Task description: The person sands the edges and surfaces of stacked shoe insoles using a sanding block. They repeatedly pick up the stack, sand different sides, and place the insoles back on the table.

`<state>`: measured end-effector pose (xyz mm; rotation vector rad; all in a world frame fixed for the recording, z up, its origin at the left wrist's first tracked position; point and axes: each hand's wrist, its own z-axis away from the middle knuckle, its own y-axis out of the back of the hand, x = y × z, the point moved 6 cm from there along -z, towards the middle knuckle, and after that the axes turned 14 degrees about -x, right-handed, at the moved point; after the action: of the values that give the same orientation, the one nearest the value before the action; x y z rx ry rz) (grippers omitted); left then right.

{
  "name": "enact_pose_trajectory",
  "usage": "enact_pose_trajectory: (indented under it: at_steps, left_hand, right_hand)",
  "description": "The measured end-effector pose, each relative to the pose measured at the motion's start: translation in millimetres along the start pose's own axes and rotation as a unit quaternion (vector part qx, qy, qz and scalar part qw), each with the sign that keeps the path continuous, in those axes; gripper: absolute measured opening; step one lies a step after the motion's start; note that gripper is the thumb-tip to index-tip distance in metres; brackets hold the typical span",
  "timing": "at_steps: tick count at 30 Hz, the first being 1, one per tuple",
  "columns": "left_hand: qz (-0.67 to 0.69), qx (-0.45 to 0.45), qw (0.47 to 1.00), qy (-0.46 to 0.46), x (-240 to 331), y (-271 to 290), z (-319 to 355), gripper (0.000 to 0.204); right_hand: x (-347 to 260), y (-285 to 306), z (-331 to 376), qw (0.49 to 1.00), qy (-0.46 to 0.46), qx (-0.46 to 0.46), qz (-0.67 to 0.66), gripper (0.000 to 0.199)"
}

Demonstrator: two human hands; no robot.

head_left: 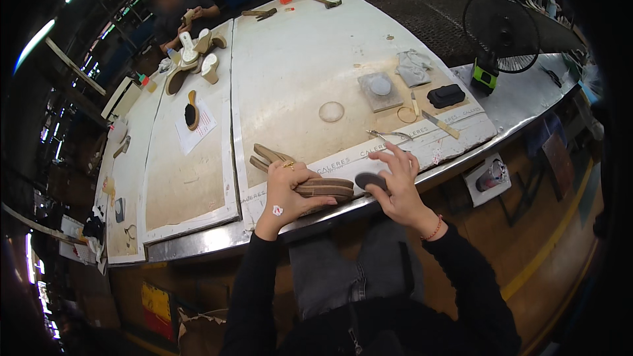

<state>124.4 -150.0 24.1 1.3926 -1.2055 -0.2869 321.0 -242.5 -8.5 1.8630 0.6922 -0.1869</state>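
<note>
White board panels [316,66] cover a long metal-edged workbench [521,102], worn tan in patches, with a black mesh surface and a black fan [502,26] at the far right.

Nearest the person, at the bench's front edge, lies a stack of flat tan shoe soles [310,181], long and narrow, layered in thin strips, running from upper left down toward the right. The left hand [288,191] rests on top of the stack's middle, fingers bent over it and the thumb stretched along its near side, pressing it down. The soles' rounded end reaches just past that hand toward the right hand [395,181].

Touching that end sits a small dark grey oval pad [369,180]. The right hand pinches it, thumb beneath and fingers spread above, so the pad lies between the two hands.

Beyond the right hand, a little farther up the board, lie slim metal pliers [389,135], a grey square block [380,90], a black pad [446,95] and a clear round disc [331,111]. Far beyond the left hand, another person handles pale wedge soles [198,53].
</note>
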Motion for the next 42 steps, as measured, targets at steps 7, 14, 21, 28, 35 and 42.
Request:
enact_pose_trajectory:
  at_steps: [7,14,21,28,35,42]
  left_hand:
    - [0.003,-0.021,1.000,0.012,2.1,0.4,-5.2,0.043]
    - [-0.090,-0.073,0.993,0.021,21.2,-2.5,-12.8,0.047]
    - [-0.185,-0.172,0.968,0.001,42.4,-17.4,-29.3,0.045]
    - [0.011,0.001,1.000,0.004,76.9,44.1,0.7,0.037]
    - [0.188,0.067,0.980,0.027,79.5,42.5,25.8,0.032]
    - [0.381,0.226,0.896,0.013,62.5,58.5,60.9,0.038]
  right_hand:
    - [-14.1,-9.0,-19.9,0.993,0.029,0.080,-0.081,0.017]
    - [10.1,-31.6,13.9,0.996,-0.056,0.064,-0.016,0.017]
    - [3.5,-7.6,1.1,0.994,-0.052,0.080,-0.056,0.018]
    - [-51.0,82.0,-30.7,0.980,0.121,0.044,-0.150,0.017]
    - [-118.0,84.5,-52.3,0.967,0.253,-0.009,-0.037,0.021]
    - [-69.1,23.5,-12.2,0.982,0.135,-0.007,-0.134,0.018]
